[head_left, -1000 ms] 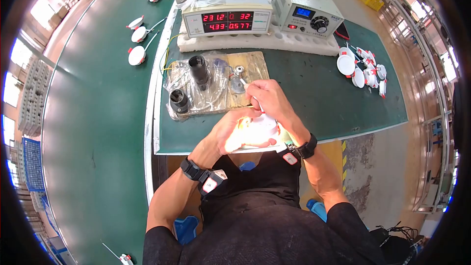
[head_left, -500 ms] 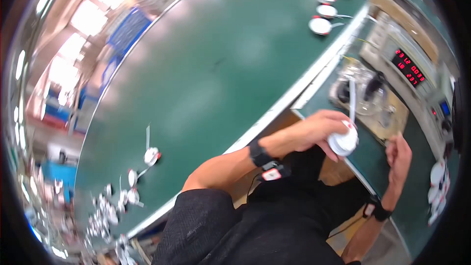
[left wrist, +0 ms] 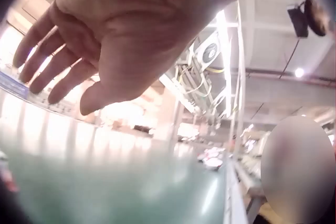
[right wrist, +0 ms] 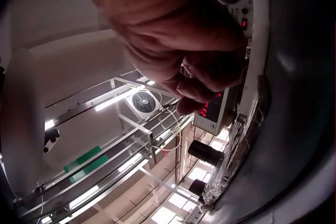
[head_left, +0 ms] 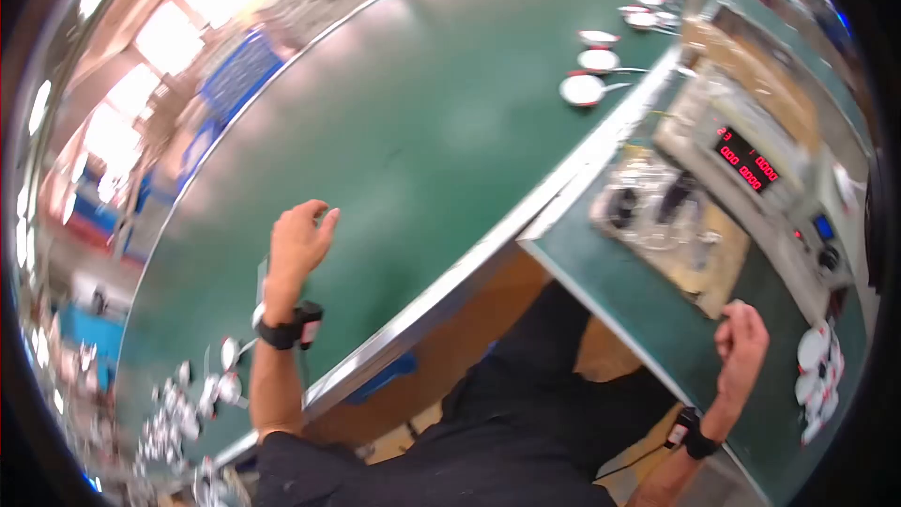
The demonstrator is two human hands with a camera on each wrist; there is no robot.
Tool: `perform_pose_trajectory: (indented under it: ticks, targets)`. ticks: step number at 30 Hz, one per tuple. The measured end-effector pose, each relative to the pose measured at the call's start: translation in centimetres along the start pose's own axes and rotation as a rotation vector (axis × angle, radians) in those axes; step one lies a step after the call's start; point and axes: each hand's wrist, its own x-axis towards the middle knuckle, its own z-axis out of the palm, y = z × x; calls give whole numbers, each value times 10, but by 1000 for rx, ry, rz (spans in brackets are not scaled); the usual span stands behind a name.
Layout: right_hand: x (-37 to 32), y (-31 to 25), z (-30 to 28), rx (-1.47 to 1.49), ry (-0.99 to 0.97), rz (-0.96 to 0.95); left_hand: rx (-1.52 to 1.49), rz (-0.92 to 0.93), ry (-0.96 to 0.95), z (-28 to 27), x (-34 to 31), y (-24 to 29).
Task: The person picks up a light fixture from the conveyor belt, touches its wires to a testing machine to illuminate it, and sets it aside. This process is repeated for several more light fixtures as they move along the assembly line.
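Observation:
Stretched out over the long green table (head_left: 394, 169), my left hand (head_left: 298, 244) has its fingers extended, and its palm in the left wrist view is bare. Just behind that wrist shows the edge of a white downlight (head_left: 258, 312), mostly hidden by the arm. My right hand (head_left: 743, 345) hangs loosely curled beside the near corner of the wooden test board (head_left: 727, 268); no object shows in its fingers. In the right wrist view its curled fingers (right wrist: 194, 90) overlap the meter's red display.
A power meter (head_left: 751, 169) with red digits and a box with a knob (head_left: 824, 239) stand behind the board. Black sockets (head_left: 621, 207) sit on plastic film. Downlights cluster at lower left (head_left: 174, 418), at right (head_left: 817, 380), and by the far table edge (head_left: 582, 89).
The head view swung left. My left hand took the downlight from the right hand's side, moved left over the long table and no longer holds it. The right hand let go of its wire.

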Motion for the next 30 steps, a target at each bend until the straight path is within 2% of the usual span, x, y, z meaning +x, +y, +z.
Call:
perform_pose_trajectory:
  ticks: [2,5,8,11,12,13,15,18,20,22,23,24,26,27,29,30]
  targets:
    - [-7,-14,-1,53,0,29,-243,197,-122,2,45,73]
    - [-16,-23,-3,75,90,77,-264,530,-201,53,116,164]
    - [-32,-23,-9,60,147,163,-324,830,-96,129,173,254]
    - [-44,-29,-11,49,181,255,-384,900,-53,181,197,338]
    - [-45,-31,-11,45,202,265,-364,917,-49,202,212,352]
    - [-45,-34,-12,42,213,277,-291,956,36,221,227,358]
    - [-48,-35,-11,53,214,270,-300,818,-98,202,234,362]
    - [-46,-36,-7,101,144,234,-589,624,-295,165,219,328]
    - [-44,-38,1,129,38,236,-1010,389,-528,97,156,307]
    - [-38,-43,22,104,-84,161,-1184,386,-554,50,80,288]
    - [-35,-48,35,145,-135,146,-1272,375,-665,43,43,280]
    - [-33,-51,47,132,-179,38,-1257,301,-795,39,5,274]
    - [-37,-53,64,292,-255,-54,-1356,160,-1158,36,-67,283]
    - [-41,-57,68,369,-280,-57,-1395,66,-1328,46,-93,290]
    - [-47,-59,63,441,-322,35,-1427,-30,-1537,70,-127,302]
    - [-51,-57,58,402,-299,27,-1389,1,-1663,75,-136,306]
